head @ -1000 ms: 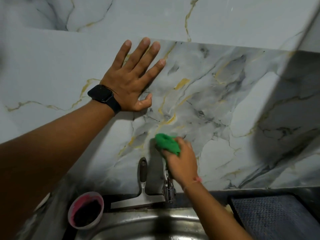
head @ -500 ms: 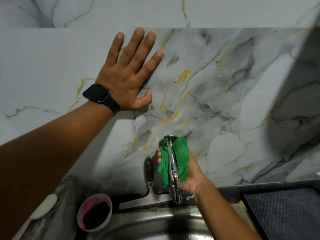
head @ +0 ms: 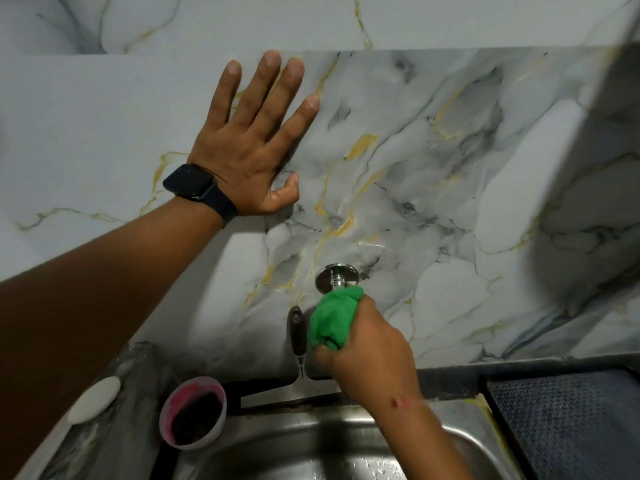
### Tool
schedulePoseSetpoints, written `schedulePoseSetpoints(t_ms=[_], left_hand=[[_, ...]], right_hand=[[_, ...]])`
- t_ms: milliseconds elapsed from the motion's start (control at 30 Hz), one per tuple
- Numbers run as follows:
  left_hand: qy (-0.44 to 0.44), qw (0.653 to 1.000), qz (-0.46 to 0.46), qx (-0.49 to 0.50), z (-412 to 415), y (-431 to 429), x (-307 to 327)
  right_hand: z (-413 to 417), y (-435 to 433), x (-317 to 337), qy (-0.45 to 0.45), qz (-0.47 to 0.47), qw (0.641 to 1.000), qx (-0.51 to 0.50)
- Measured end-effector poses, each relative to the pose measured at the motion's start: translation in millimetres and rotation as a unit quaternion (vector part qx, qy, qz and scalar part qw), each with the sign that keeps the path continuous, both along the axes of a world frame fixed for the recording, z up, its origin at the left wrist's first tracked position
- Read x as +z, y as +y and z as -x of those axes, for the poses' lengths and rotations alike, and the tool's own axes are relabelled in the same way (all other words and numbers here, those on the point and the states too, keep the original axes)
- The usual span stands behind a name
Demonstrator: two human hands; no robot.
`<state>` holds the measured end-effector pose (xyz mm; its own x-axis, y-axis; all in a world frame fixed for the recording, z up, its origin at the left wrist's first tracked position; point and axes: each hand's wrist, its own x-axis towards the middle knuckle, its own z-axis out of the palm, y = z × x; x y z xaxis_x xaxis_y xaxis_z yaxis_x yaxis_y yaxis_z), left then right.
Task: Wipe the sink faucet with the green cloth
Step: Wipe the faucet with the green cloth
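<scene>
A chrome faucet [head: 336, 278] comes out of the marble wall above the steel sink [head: 298, 452]; only its round wall flange and first bit of stem show. My right hand [head: 367, 355] grips the bunched green cloth [head: 333, 318] and holds it wrapped over the faucet body just below the flange, hiding the spout. Flat against the wall up and to the left rests my left hand [head: 256, 147], fingers spread, holding nothing, with a black watch on the wrist.
A squeegee [head: 298, 344] with a dark handle leans against the wall left of the faucet. A pink-stained cup [head: 192, 412] stands at the sink's back left corner. A white soap bar [head: 94, 399] lies on the left counter. A dark textured mat [head: 568, 424] lies right of the sink.
My right hand turned over the faucet: the cloth now covers the spout from the front, where half a second ago the chrome stem showed. The left hand stayed on the wall.
</scene>
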<state>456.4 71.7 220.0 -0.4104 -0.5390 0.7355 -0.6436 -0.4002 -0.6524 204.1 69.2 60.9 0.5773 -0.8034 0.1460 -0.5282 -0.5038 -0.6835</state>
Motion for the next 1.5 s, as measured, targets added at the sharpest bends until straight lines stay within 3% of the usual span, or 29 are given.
schedulePoseSetpoints(t_ms=[67, 100, 200, 233, 300, 367, 467, 567, 633, 667, 700, 733, 767, 800, 900, 967, 1067, 1133, 1200, 1300, 1400, 1500], left_hand=[[-0.002, 1.0, 0.002, -0.004, 0, -2, 0], [-0.004, 1.0, 0.003, -0.005, -1, -2, 1], [-0.009, 1.0, 0.007, -0.007, -4, -3, 1], [-0.009, 1.0, 0.007, -0.007, -5, -3, 0], [-0.009, 1.0, 0.007, -0.007, -5, -5, -1], [-0.01, 1.0, 0.008, -0.009, -6, -5, -1], [-0.009, 1.0, 0.002, -0.013, -6, -5, 0], [-0.01, 1.0, 0.002, -0.01, -7, -4, 0], [-0.01, 1.0, 0.004, -0.011, -7, -4, 0], [-0.011, 1.0, 0.006, -0.008, -6, -4, 0], [-0.01, 1.0, 0.007, -0.006, -6, -3, 0], [-0.008, 1.0, 0.006, -0.005, -5, -3, 0], [-0.008, 1.0, 0.006, -0.003, -5, -3, -1], [-0.007, 1.0, 0.006, -0.003, -4, -3, -1], [-0.004, 1.0, 0.005, -0.003, -3, -1, -1], [-0.002, 1.0, 0.004, 0.0, -2, -1, -1], [-0.003, 1.0, 0.005, -0.004, -2, -3, -2], [-0.004, 1.0, 0.005, -0.007, -3, -3, -1], [-0.001, 1.0, 0.009, -0.006, -4, -3, -2], [-0.002, 1.0, 0.012, -0.007, -5, -5, -3], [-0.006, 1.0, 0.015, -0.007, -7, -6, -2], [-0.009, 1.0, 0.017, -0.011, -8, -8, -3]], right_hand=[[15, 5, -16, -0.143, -0.137, 0.98, -0.003], [18, 2, -25, -0.222, -0.239, 0.945, 0.014], [14, -23, -43, -0.335, -0.554, 0.756, 0.094], [9, -32, -45, -0.329, -0.63, 0.693, 0.123], [-1, -43, -46, -0.307, -0.706, 0.613, 0.178], [-13, -49, -51, -0.304, -0.729, 0.579, 0.202], [-27, -57, -52, -0.317, -0.739, 0.557, 0.21], [-36, -61, -39, -0.33, -0.724, 0.585, 0.158], [-37, -61, -30, -0.335, -0.687, 0.634, 0.113], [-37, -60, -25, -0.325, -0.641, 0.691, 0.081], [-38, -59, -19, -0.291, -0.559, 0.776, 0.036], [-37, -56, -11, -0.226, -0.442, 0.868, -0.009], [-38, -51, -2, -0.15, -0.314, 0.936, -0.044], [-37, -43, 7, -0.074, -0.197, 0.975, -0.068], [-38, -10, 18, 0.036, 0.035, 0.997, -0.067], [-28, 11, 6, 0.025, 0.083, 0.995, -0.054], [-1, 26, -18, -0.042, 0.024, 0.996, -0.076], [15, 18, -33, -0.125, -0.106, 0.986, -0.037], [23, -2, -41, -0.246, -0.321, 0.913, 0.044], [18, -31, -52, -0.298, -0.589, 0.742, 0.112], [-1, -38, -64, -0.295, -0.717, 0.612, 0.155], [-18, -35, -79, -0.298, -0.768, 0.531, 0.199]])
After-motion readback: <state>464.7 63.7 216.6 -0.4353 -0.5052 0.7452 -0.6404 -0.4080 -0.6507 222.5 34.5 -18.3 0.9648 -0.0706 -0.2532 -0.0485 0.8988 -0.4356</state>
